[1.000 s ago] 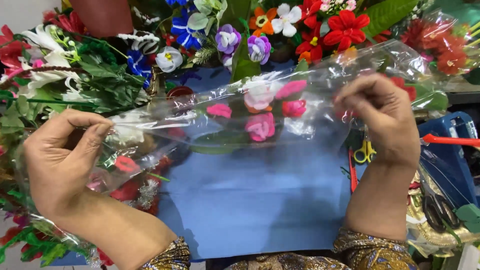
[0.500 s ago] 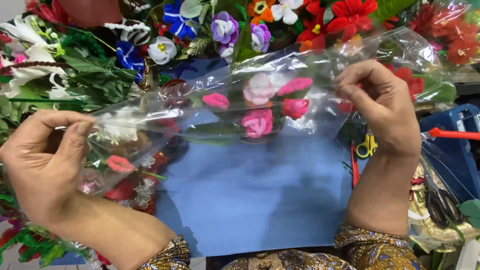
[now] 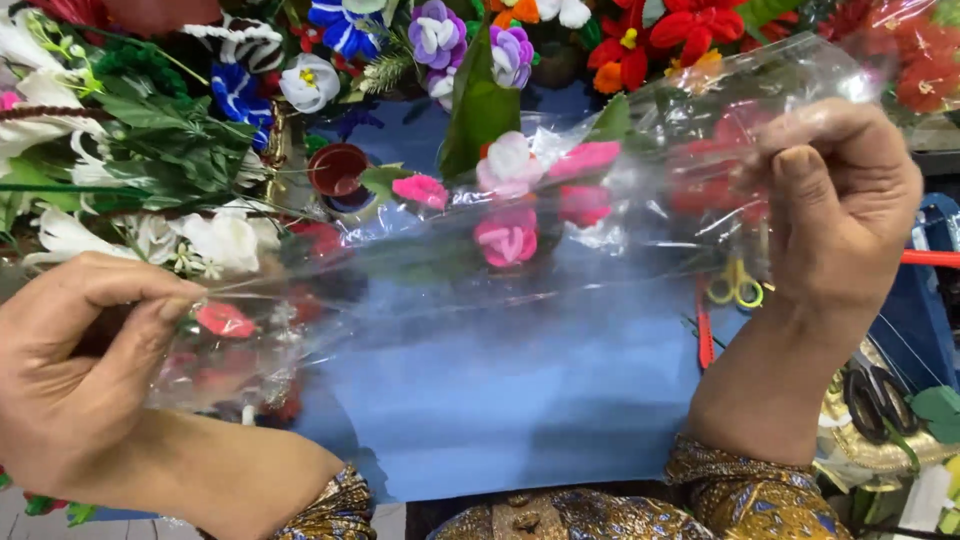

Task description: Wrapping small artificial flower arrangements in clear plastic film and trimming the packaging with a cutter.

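Note:
A clear plastic sleeve point(image 3: 560, 250) stretches across the view, held at both ends. My left hand point(image 3: 75, 370) pinches its lower left end between thumb and fingers. My right hand point(image 3: 845, 210) grips the upper right end in a closed fist. Through the film I see small pink and white artificial flowers point(image 3: 510, 200) lying beyond it. Below the sleeve lies a blue sheet point(image 3: 500, 400) on the work surface.
Artificial flowers in red, purple, blue and white point(image 3: 430, 40) crowd the back and left. A small dark red cup point(image 3: 338, 168) stands near them. Yellow-handled scissors point(image 3: 735, 285) and a red tool point(image 3: 704, 335) lie right of the blue sheet; black scissors point(image 3: 880, 400) sit further right.
My right hand has lifted and moved right with its end of the sleeve, stretching the film. My left hand has stayed low, still pinching its end.

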